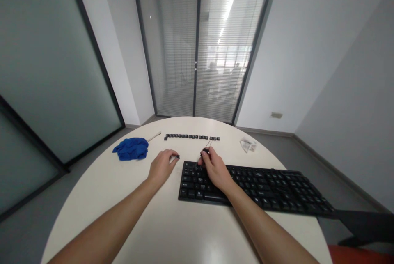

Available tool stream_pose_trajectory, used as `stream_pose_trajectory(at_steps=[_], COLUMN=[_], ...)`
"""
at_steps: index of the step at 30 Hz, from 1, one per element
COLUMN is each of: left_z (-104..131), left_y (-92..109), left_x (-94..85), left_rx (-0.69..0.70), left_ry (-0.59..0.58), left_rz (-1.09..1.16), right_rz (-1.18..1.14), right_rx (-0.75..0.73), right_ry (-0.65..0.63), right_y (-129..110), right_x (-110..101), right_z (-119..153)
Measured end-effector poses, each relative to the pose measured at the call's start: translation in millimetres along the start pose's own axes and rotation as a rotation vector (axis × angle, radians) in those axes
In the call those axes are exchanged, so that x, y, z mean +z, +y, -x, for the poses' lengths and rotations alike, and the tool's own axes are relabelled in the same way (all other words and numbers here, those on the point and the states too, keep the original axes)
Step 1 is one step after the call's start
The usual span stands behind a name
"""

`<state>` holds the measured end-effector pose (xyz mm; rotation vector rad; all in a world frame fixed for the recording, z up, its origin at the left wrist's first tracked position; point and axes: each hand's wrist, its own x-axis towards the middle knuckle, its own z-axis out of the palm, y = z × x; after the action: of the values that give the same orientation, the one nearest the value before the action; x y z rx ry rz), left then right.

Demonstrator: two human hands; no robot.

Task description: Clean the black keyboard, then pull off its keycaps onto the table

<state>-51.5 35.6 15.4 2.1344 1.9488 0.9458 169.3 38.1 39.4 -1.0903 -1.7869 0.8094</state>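
Between the thumb and fingers of my left hand [162, 166] is a small black keycap [177, 157], just left of the keyboard's upper corner. My right hand [217, 171] is closed round a keycap puller [205, 150] with a dark handle and thin wire ends. It hovers over the upper left keys of the black keyboard [261, 182], and the lower wire end is close to the keys. My fingers hide part of the puller and of the keys. Beyond both hands, several black keycaps [184, 136] lie in a row, with one just below the row's left end.
A crumpled blue cloth [131, 149] lies at the left, with a thin-handled brush [154, 136] beside it. Small clear plastic bags [248, 145] are at the right. The round white table [147, 223] has a curved edge, and the keyboard's right end reaches past it.
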Motion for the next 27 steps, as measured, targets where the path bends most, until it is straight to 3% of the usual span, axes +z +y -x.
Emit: stream_pose_trajectory(at_steps=[8, 17, 27], left_z=[-11.3, -57.6, -92.7], left_y=[0.8, -15.3, -35.2], left_x=[-6.3, -11.7, -6.6], left_rx=[0.0, 0.077, 0.151], left_ry=[-0.062, -0.105, -0.051], left_rz=[-0.241, -0.356, -0.404], right_rz=[0.009, 0.009, 0.018], right_rx=[-0.004, -0.003, 0.003], right_ry=[-0.016, -0.017, -0.011], right_y=[-0.2, -2.2, 0.7], right_x=[-0.9, -0.4, -0.8], right_z=[-0.8, -1.1, -1.5])
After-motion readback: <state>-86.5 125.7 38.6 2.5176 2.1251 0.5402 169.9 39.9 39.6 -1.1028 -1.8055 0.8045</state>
